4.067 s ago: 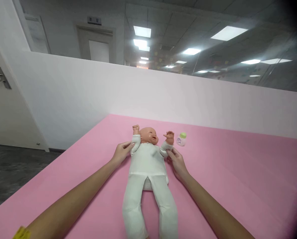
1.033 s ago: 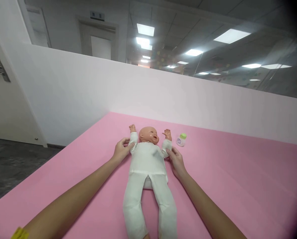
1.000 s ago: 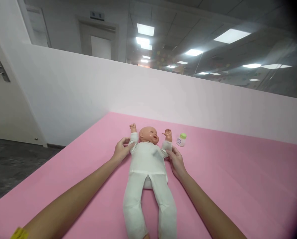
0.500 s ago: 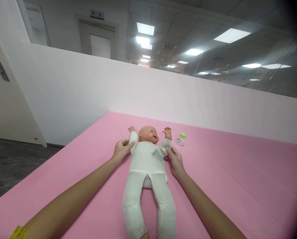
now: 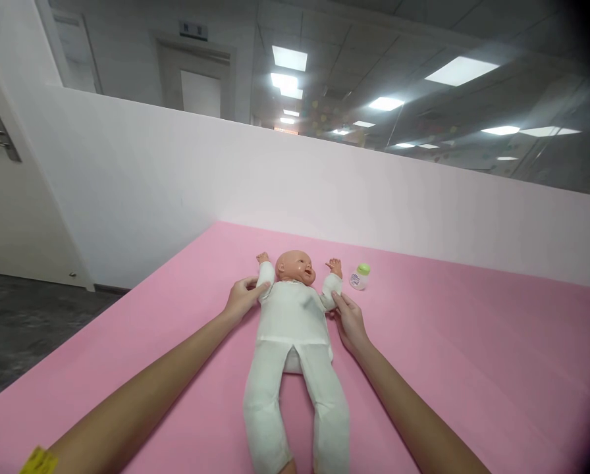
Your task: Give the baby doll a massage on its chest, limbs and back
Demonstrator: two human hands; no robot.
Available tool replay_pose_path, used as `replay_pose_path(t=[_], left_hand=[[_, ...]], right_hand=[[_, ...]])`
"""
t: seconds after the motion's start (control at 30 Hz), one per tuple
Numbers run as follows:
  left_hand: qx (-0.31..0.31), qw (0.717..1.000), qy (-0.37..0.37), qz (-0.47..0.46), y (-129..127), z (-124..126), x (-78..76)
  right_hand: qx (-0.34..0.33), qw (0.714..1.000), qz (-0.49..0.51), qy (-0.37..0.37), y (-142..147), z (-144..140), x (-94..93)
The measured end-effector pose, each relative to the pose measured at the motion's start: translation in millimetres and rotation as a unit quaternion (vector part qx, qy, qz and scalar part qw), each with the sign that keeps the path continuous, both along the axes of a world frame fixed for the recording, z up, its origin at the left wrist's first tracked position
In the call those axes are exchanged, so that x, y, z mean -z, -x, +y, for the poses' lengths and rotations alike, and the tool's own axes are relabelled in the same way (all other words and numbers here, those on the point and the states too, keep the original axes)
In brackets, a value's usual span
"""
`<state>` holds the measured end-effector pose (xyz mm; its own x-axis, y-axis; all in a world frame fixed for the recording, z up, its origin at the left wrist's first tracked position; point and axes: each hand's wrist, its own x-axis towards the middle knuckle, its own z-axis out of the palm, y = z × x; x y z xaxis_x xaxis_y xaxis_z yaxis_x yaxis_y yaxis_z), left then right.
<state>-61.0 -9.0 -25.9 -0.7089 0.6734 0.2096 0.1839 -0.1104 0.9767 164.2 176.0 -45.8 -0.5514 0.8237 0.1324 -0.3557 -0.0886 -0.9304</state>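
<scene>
A baby doll with a white cloth body lies on its back on the pink tabletop, its head away from me and turned to the right. My left hand is closed around the doll's arm at the left, thumb on top near the elbow. At the other side my right hand pinches the doll's right-side arm near its elbow. Both doll arms are bent upward beside the head. The doll's feet run out of view at the bottom edge.
A small clear bottle with a green cap stands just right of the doll's raised hand. Behind the table rises a white wall with glass above it. At the left is a door with a metal handle.
The doll's right-side arm has tilted slightly outward and lower in my right hand, its little hand nearer the bottle. My left hand keeps its hold almost unmoved.
</scene>
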Motion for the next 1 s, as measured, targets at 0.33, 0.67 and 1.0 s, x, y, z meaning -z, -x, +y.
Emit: replay_pose_path(t=[0.33,0.67,1.0], left_hand=[[0.015,1.0,-0.01,0.006,1.9,0.3,3.0],[0.011,1.0,-0.01,0.018,1.8,1.5,4.0],[0.013,1.0,-0.008,0.026,2.2,1.1,4.8]], right_hand=[[0.011,0.999,0.007,0.046,-1.2,4.7,-0.3],[0.044,0.998,0.0,0.042,-1.6,5.4,-0.4],[0.003,1.0,-0.019,-0.016,-5.8,0.9,-2.9]])
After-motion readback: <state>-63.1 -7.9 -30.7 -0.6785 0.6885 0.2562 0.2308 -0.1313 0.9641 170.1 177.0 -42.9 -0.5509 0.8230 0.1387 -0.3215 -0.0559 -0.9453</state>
